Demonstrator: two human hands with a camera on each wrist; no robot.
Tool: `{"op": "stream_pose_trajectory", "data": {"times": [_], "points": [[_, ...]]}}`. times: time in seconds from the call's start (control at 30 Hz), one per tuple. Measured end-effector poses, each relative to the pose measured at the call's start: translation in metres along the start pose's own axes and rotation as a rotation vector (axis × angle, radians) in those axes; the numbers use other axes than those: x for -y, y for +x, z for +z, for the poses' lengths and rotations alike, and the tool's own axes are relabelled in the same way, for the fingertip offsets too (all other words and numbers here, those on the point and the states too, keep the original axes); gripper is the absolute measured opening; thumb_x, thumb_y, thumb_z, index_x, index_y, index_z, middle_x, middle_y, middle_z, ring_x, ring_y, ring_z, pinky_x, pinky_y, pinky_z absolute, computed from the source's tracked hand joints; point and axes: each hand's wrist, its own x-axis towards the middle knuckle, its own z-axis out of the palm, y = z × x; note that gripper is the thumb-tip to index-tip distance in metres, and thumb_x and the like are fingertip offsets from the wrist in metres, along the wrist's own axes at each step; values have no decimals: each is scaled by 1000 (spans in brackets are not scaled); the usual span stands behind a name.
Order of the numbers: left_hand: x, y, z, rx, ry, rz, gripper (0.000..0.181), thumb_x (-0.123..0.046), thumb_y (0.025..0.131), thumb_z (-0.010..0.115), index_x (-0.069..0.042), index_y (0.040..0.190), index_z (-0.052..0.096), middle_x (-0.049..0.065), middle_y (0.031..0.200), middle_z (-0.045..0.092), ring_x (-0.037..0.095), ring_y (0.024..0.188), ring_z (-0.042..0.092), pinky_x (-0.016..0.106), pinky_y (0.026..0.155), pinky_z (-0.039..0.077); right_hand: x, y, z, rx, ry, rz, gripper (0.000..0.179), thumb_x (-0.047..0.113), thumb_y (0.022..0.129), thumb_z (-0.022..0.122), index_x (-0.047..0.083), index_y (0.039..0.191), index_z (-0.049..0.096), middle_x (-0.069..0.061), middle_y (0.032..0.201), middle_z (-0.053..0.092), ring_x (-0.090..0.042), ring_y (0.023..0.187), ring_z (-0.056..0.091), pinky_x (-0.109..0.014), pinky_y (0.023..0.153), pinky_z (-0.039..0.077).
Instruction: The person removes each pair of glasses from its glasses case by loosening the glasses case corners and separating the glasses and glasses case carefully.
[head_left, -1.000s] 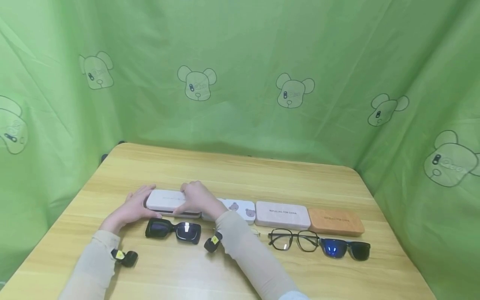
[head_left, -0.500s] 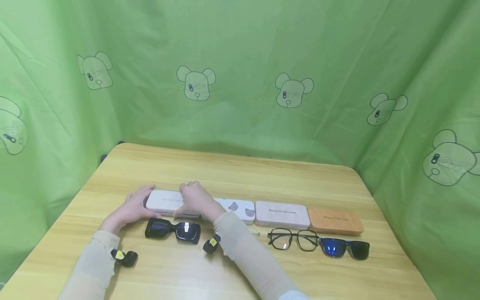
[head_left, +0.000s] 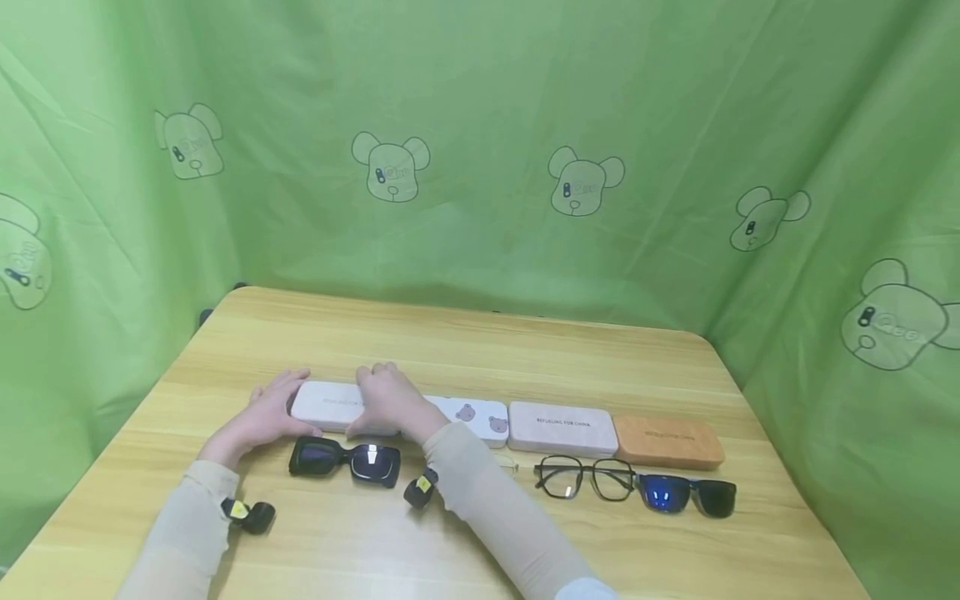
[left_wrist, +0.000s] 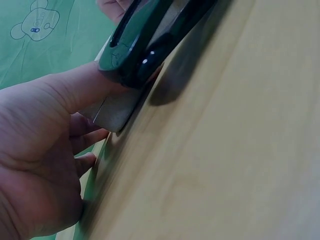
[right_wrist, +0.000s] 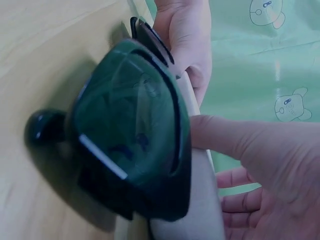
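Note:
A pale glasses case [head_left: 324, 402] lies lid-down and closed at the left end of a row of cases. My left hand [head_left: 262, 418] holds its left end, thumb in front and fingers behind. The right hand [head_left: 393, 403] grips the other end, thumb along the front edge and fingers over the back. Just in front of the case lie black thick-framed sunglasses [head_left: 318, 457], close to both thumbs in the wrist views. In the right wrist view, a dark lens [right_wrist: 127, 115] covers part of the case [right_wrist: 192, 205].
To the right stand a bear-print case [head_left: 467, 413], a light pink case [head_left: 564, 430] and an orange case [head_left: 667, 442]. Before them lie thin-rimmed glasses [head_left: 508, 463], half hidden by the right sleeve, black-framed glasses [head_left: 561, 480] and blue-lensed sunglasses [head_left: 666, 494]. Green curtains [head_left: 480, 242] surround the wooden table [head_left: 450, 333].
The dark gap along the front of the pale case, seen one second ago, has closed as the lid came down. Both hands stay almost in place.

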Motion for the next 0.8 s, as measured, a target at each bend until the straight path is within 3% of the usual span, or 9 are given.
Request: {"op": "stream_pose_trajectory", "data": {"times": [0.4,0.47,0.63,0.7,0.8], "points": [[-3,2,-1,41,20,5,105,-39,63,87,9,143,36,34,154,23,56,143,10,79,106,-6,-5,-14,-8,49,49,11,78,52,72,79,15,136,51,-4,123,59,-16,107,56,-30,95,51],[-4,1,-3,49,37,14,105,-40,64,86,7,143,37,34,152,27,56,141,17,80,106,-1,-6,-17,-8,46,55,6,80,52,74,78,16,139,49,-5,128,58,-18,112,56,-32,98,51],[-6,-2,-11,85,-6,38,100,-36,67,86,6,143,37,33,142,43,51,128,42,73,107,24,-10,-24,-13,38,31,-3,84,56,80,71,17,148,40,-8,145,50,-24,130,50,-40,112,42],[-9,-4,-16,114,-35,33,99,-34,68,85,6,144,35,33,141,44,50,127,44,70,107,29,-12,-27,-16,39,7,-3,86,58,81,68,19,150,36,-8,151,44,-26,137,44,-44,116,38],[-15,-6,-22,155,-45,11,98,-35,72,82,5,146,33,33,146,39,53,133,37,71,110,24,-18,-30,-22,40,-33,5,87,59,83,65,21,153,31,-8,157,35,-29,144,36,-48,119,32]]}}
